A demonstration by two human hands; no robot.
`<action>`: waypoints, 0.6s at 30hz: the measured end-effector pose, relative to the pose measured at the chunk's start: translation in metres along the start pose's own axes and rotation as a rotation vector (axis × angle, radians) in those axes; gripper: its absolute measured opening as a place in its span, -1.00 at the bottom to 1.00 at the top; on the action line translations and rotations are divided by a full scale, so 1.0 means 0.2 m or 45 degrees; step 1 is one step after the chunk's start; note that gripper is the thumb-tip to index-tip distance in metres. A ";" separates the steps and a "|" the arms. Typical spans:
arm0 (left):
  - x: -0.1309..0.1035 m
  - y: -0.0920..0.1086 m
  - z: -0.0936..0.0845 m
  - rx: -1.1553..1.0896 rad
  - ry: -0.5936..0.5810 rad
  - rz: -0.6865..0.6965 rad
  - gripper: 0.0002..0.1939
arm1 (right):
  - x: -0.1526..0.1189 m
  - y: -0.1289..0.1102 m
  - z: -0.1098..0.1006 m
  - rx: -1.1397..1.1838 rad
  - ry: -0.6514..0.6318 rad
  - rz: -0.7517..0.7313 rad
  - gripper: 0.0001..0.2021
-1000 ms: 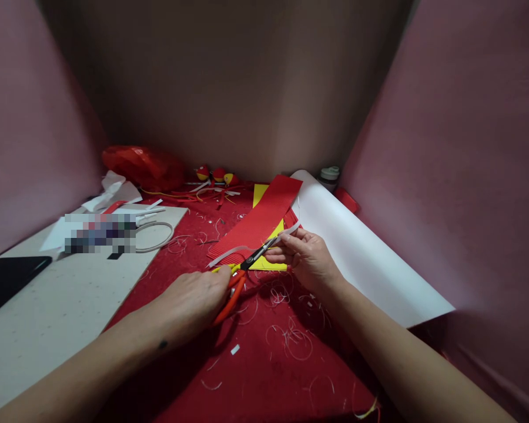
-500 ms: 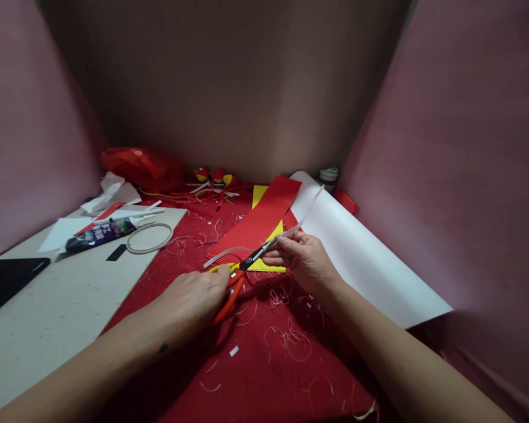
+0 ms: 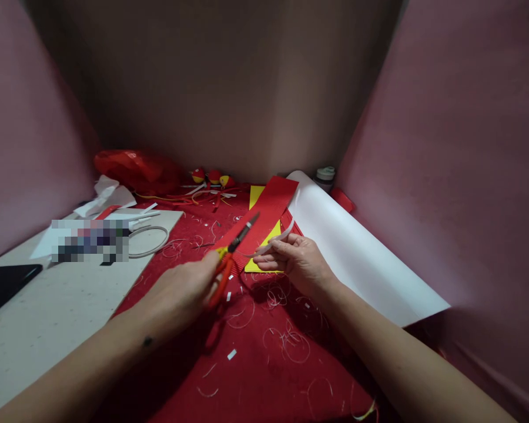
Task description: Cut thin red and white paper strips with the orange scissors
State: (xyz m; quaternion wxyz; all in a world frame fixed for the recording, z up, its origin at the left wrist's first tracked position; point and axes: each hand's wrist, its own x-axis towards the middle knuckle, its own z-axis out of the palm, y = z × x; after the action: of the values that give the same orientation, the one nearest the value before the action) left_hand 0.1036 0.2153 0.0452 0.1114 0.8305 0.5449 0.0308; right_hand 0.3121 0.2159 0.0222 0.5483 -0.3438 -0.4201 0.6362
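My left hand (image 3: 193, 282) is closed round the yellow and orange handles of a pair of scissors (image 3: 243, 232), whose blades point up and to the right. My right hand (image 3: 297, 255) pinches a narrow white paper strip (image 3: 285, 231), which curves up from the fingers. The blades stand apart from the strip, to its left. Beneath both hands lie a red corrugated paper sheet (image 3: 264, 211) and yellow paper (image 3: 256, 264) on a red cloth (image 3: 255, 376).
A white paper roll (image 3: 361, 252) runs along the right. On the left is a pale board (image 3: 70, 329) with a grey ring (image 3: 134, 254) and a black object (image 3: 9, 285). Small red and yellow figures (image 3: 214, 177) and a red plastic bag (image 3: 134, 167) stand at the back.
The scissors have moved away from the white strip, up and left. The strip in my right hand shows shorter at its upper end. A small white piece now shows on the cloth below the scissors.
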 end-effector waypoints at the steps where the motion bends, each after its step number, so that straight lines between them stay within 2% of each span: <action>1: 0.00 -0.01 -0.02 -0.097 0.125 -0.010 -0.77 | 0.00 0.00 0.00 0.001 0.004 0.006 -0.90; 3: 0.02 -0.01 -0.04 -0.335 0.352 0.005 -0.77 | 0.00 0.00 0.01 0.009 0.010 0.027 -0.91; 4: 0.02 0.00 -0.04 -0.473 0.397 0.020 -0.76 | -0.01 0.00 0.01 0.012 0.011 0.039 -0.91; 5: 0.03 0.02 -0.04 -0.623 0.391 0.035 -0.73 | -0.01 0.00 0.02 0.017 0.007 0.048 -0.90; 9: 0.06 0.09 -0.02 -1.170 0.129 0.017 -0.65 | -0.03 0.00 0.03 0.004 -0.049 0.038 -0.88; 14: 0.06 0.11 0.01 -1.168 0.178 -0.016 -0.64 | -0.03 -0.01 0.03 -0.101 -0.002 -0.021 -0.84; 18: 0.05 0.10 0.01 -1.154 0.152 -0.006 -0.68 | -0.02 -0.01 0.03 -0.104 0.054 -0.046 -0.86</action>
State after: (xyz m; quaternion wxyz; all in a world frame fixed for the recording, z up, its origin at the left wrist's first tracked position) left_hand 0.1267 0.2159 0.0466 0.4320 0.6936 0.4837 0.3136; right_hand 0.3085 0.2103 0.0255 0.5539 -0.3716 -0.4402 0.6011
